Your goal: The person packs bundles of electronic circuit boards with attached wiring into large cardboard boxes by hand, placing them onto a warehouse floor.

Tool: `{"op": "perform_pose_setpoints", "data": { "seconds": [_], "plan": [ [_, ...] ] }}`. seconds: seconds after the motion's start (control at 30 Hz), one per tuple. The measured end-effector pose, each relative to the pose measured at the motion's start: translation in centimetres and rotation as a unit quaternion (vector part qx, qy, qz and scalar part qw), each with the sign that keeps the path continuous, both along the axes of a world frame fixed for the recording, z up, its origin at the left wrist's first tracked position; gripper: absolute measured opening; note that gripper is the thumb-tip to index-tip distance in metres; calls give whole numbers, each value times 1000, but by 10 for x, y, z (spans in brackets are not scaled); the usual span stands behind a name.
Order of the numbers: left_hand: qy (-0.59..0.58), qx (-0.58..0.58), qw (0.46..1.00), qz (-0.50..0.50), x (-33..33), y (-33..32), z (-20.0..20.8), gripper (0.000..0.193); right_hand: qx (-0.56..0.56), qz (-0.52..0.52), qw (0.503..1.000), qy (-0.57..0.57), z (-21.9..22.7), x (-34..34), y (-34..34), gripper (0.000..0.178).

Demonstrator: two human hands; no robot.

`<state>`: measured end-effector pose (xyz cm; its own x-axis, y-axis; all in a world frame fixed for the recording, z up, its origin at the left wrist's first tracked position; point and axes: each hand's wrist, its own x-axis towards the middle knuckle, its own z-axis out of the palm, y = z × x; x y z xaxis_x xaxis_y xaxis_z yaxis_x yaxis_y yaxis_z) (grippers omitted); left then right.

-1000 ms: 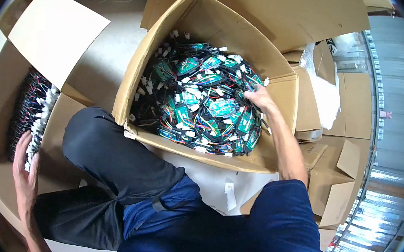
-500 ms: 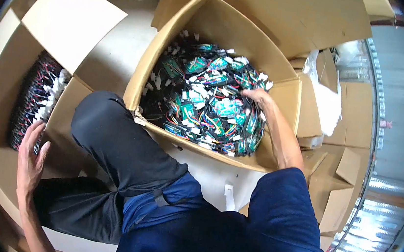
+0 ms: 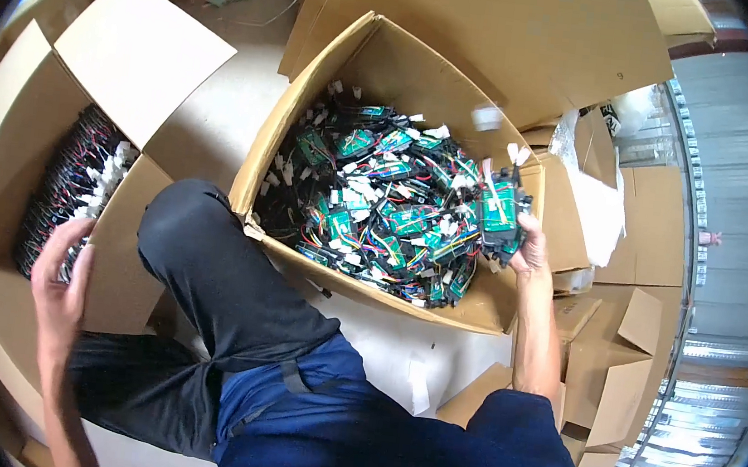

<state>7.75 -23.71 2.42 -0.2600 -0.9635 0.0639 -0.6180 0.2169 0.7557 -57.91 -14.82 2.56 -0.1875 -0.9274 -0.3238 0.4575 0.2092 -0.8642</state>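
Observation:
My right hand (image 3: 532, 247) is closed on a green circuit board (image 3: 498, 206) in a black holder, with wires and white plugs hanging from it. It holds the board up at the right side of a large open cardboard box (image 3: 433, 62). Inside that box lies a tangled heap of similar wired boards (image 3: 393, 222). My left hand (image 3: 58, 287), fingers apart and holding nothing visible, hovers at a second open carton (image 3: 126, 248) on the left. Packed rows of dark wired parts with white plugs (image 3: 70, 179) fill that carton; part of them is behind my fingers.
A raised carton flap (image 3: 142, 54) stands between the two boxes. Behind the large box rises a big cardboard sheet (image 3: 505, 28). More cartons (image 3: 639, 225) and white plastic wrapping (image 3: 596, 202) stand on the right. My bent knee (image 3: 188, 223) is between the boxes.
My right hand has come up out of the heap toward the box's right side, now with a wired circuit board in it. My left hand stays by the left carton.

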Motion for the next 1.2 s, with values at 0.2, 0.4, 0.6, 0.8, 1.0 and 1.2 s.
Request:
{"op": "perform_pose_setpoints", "data": {
  "seconds": [0.2, 0.4, 0.6, 0.8, 1.0, 1.2],
  "plan": [
    [339, 82, 931, -110, -219, 24, 48, 69, -103, 102, 968, 203, 85, 110, -37, 81],
    [764, 391, 509, -66, -301, -12, 29, 37, -80, 213, 945, 236, 83, 219, -82, 48],
    [714, 356, 603, -10, -286, 1, -3, 38, -119, 148, 945, 266, 79, 266, -131, 25],
    [752, 395, 525, 45, -271, -6, -1, 45, -242, 15, 844, 478, 96, 251, -171, 42],
    [819, 326, 469, -51, -222, -29, 7, 54, -172, 121, 929, 305, 57, 190, -85, 45],
    [748, 277, 602, -41, -251, 2, -14, 50, -212, 144, 888, 381, 45, 262, -62, 59]
  ]
}}
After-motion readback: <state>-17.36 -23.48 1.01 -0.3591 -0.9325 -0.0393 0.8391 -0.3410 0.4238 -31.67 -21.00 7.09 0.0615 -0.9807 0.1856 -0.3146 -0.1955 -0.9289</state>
